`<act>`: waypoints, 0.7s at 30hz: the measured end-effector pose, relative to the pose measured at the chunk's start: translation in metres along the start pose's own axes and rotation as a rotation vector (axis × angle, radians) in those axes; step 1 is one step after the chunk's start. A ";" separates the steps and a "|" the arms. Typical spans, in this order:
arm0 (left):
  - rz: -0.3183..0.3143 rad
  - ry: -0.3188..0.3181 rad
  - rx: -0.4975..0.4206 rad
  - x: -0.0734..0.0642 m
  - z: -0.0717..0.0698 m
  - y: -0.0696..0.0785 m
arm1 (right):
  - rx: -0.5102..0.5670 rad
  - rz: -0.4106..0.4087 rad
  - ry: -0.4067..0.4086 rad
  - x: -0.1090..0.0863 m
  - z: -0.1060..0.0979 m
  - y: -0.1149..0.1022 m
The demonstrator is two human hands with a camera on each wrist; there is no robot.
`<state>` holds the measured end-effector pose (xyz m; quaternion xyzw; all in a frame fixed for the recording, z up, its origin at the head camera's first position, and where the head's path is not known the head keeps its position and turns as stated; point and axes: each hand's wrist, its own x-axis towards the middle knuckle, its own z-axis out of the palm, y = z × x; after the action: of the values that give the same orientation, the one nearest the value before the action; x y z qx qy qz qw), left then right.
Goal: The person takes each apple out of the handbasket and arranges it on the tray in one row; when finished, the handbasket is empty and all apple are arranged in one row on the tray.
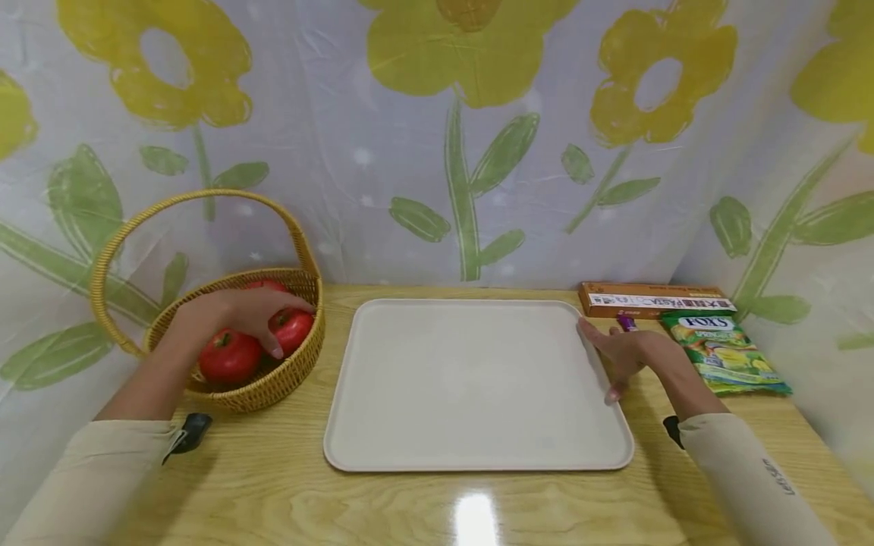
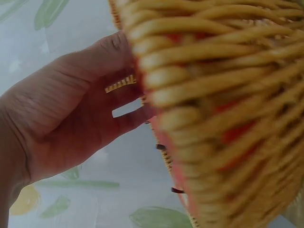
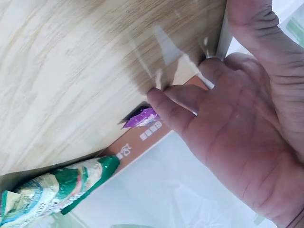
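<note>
In the head view a woven basket (image 1: pixel 290 379) with a tall handle stands at the left, with several red apples inside. My left hand (image 1: pixel 235 311) reaches over them, thumb and fingers spanning the apple (image 1: pixel 292 327) at the basket's right side. Another apple (image 1: pixel 231 358) lies below the palm. From the left wrist, the hand (image 2: pixel 76 104) has its fingertips hidden behind the basket's woven wall (image 2: pixel 223 95). Over at the right, my right hand (image 1: pixel 624 353) rests by the right rim of a white tray (image 1: pixel 471 379), thumb spread from the fingers and nothing in the palm.
Behind the right hand lie an orange pasta box (image 1: pixel 655 300), a small purple wrapped piece (image 1: pixel 626 322) and a green FOX'S candy bag (image 1: pixel 724 353). A flower-printed curtain (image 1: pixel 328 152) hangs behind the wooden table (image 1: pixel 382 504).
</note>
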<state>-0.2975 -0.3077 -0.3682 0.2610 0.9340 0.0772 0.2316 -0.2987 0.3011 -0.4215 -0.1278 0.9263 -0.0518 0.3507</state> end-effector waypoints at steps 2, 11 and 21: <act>-0.016 0.005 0.008 0.001 0.002 -0.001 | 0.013 -0.007 -0.003 0.000 0.001 0.002; 0.001 0.077 0.039 0.002 0.004 0.000 | 0.006 0.008 -0.002 0.001 0.000 0.003; 0.013 0.126 0.075 0.000 -0.002 0.003 | 0.020 0.008 0.000 -0.001 0.004 0.005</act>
<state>-0.2977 -0.3050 -0.3654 0.2703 0.9471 0.0597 0.1621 -0.2967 0.3057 -0.4246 -0.1204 0.9262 -0.0595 0.3522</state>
